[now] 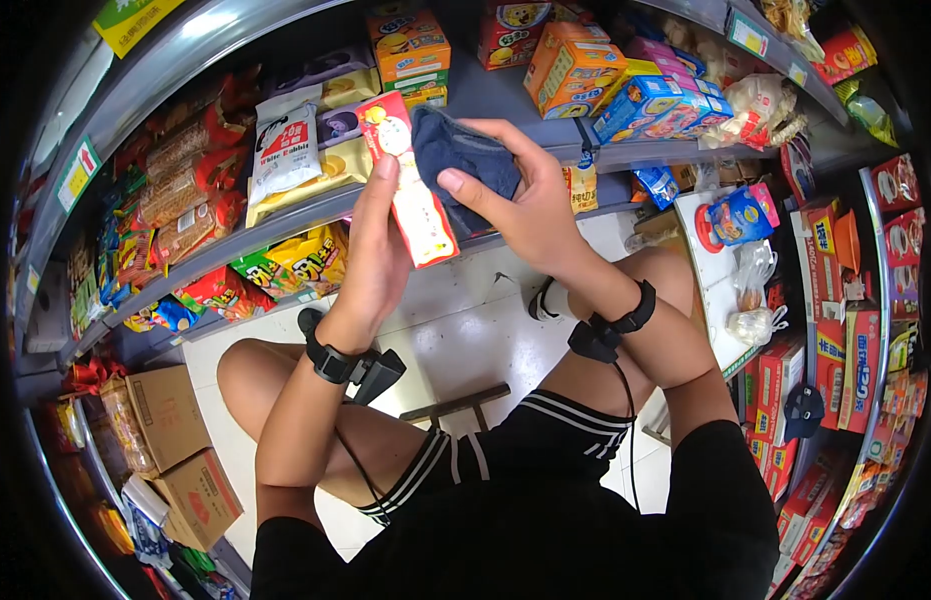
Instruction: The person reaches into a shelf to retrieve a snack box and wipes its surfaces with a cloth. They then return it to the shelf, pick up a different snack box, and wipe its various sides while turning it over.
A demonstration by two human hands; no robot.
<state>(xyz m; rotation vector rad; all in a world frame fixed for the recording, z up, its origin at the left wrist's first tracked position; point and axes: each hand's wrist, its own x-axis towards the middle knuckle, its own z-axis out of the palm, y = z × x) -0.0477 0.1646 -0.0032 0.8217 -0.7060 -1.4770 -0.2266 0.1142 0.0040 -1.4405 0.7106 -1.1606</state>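
My left hand (377,250) is closed around a slim red-and-white box (417,205), its thumb pressed on the printed face. The box is tilted, upper end leaning left. In my right hand (530,195) a dark blue cloth (465,155) is bunched up, with the thumb lying over it. The cloth touches or nearly touches the box's right edge. Behind both hands runs the shelf, where a White Rabbit candy bag (285,140) stands to the left and an orange box (410,45) sits above.
More orange boxes (575,70) and blue boxes (650,105) stand on the shelf at right. Yellow snack bags (310,262) fill the lower shelf. Cardboard cartons (170,420) are at lower left. A white table (705,290) with bagged goods is at right, a small stool (455,405) between my legs.
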